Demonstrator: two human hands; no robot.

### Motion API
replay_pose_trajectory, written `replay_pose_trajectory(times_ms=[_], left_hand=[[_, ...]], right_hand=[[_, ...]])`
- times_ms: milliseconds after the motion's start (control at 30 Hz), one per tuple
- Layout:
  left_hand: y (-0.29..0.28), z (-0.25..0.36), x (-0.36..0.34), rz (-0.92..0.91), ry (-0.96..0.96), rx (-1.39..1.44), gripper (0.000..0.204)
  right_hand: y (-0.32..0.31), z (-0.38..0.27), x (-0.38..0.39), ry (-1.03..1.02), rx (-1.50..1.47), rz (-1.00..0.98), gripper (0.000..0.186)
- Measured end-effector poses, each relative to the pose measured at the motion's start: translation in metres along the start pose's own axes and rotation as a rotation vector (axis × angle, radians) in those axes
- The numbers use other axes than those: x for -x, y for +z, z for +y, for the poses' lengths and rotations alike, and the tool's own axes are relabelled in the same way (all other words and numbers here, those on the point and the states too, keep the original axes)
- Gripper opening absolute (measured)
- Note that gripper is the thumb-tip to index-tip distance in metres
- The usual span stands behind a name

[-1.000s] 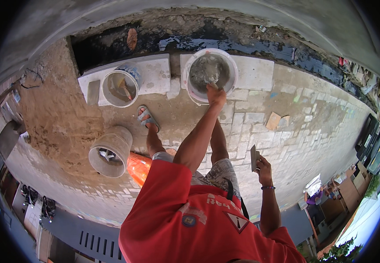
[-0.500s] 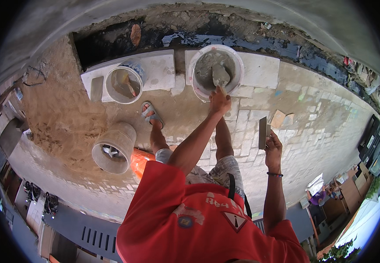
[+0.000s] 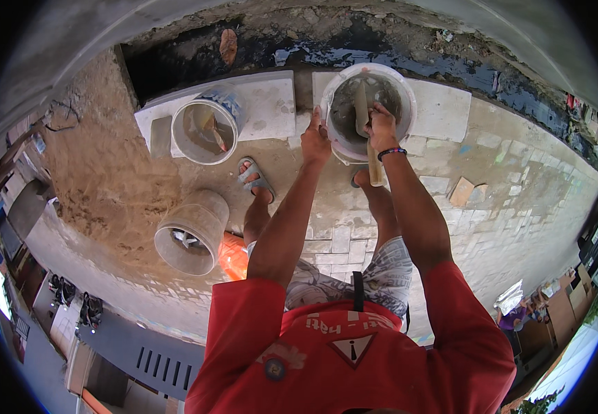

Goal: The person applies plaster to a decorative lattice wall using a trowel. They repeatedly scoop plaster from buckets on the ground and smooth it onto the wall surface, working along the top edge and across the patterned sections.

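Observation:
A white bucket (image 3: 409,114) of wet grey mortar (image 3: 344,107) stands ahead of me, on pale slabs. My left hand (image 3: 317,143) grips the bucket's left rim, one finger stretched up along it. Over the bucket's near right side, my right hand (image 3: 382,130) is closed on a plastering trowel (image 3: 376,172). Its long, narrow blade shows nearly edge-on, reaching from above the mortar to outside the near rim. The trowel's handle is hidden in my fingers. The pointed trowel seen earlier in my left hand cannot be made out now.
Left of the mortar bucket stands another bucket (image 3: 232,114) with a tool inside. A third bucket (image 3: 202,214) lies tilted near an orange bag (image 3: 233,257). Sand (image 3: 105,193) covers the left ground. A dark, wet ditch (image 3: 416,65) runs behind the slabs (image 3: 444,114).
My left hand has moved from the trowel in the mortar to the bucket's left rim. My right hand has brought the plastering trowel from the right to over the bucket.

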State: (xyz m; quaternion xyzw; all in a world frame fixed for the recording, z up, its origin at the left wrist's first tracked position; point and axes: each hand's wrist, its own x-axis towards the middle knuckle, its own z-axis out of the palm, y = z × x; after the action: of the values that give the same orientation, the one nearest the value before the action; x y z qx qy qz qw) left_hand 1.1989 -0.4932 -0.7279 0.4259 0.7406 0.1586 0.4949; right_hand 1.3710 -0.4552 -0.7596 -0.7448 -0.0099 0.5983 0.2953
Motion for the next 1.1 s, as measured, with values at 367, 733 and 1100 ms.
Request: replay_pose_trajectory(times_ms=[367,733,1100], left_hand=[[0.003,-0.011,-0.005,0.009,-0.009,0.084,0.056],[0.001,-0.013,-0.009,-0.018,-0.016,0.015,0.059],[-0.001,-0.003,-0.010,-0.028,-0.038,-0.064,0.061]], right_hand=[[0.019,0.022,-0.018,-0.067,0.019,0.064,0.044],[0.011,0.035,-0.043,0.011,-0.072,-0.053,0.046],[-0.006,0.031,-0.057,0.155,-0.072,-0.279,0.037]])
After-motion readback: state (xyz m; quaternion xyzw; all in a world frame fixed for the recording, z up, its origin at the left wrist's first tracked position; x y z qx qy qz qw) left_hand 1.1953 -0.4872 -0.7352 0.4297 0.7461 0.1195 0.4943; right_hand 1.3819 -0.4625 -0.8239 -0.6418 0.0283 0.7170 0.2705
